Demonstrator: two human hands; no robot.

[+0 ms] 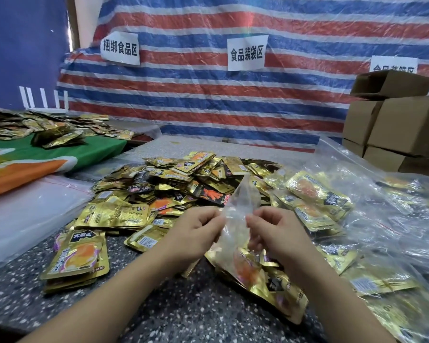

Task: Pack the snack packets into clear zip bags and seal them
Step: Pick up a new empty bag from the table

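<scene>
A clear zip bag (235,219) stands tilted in front of me, its lower part filled with gold snack packets (263,280) and resting on the speckled table (109,305). My left hand (196,233) pinches the bag's upper edge on the left. On the right, my right hand (273,231) pinches the same upper edge. The bag's top corner sticks up between the two hands. Behind them lies a big heap of loose gold packets (174,184), and a small stack of packets (79,258) sits at the near left.
Filled clear bags (320,201) pile up on the right. Cardboard boxes (394,127) stand at the back right. Flat empty plastic bags (30,214) lie at the left beside a green and orange cloth (47,157). A striped tarp (208,95) with paper signs hangs behind.
</scene>
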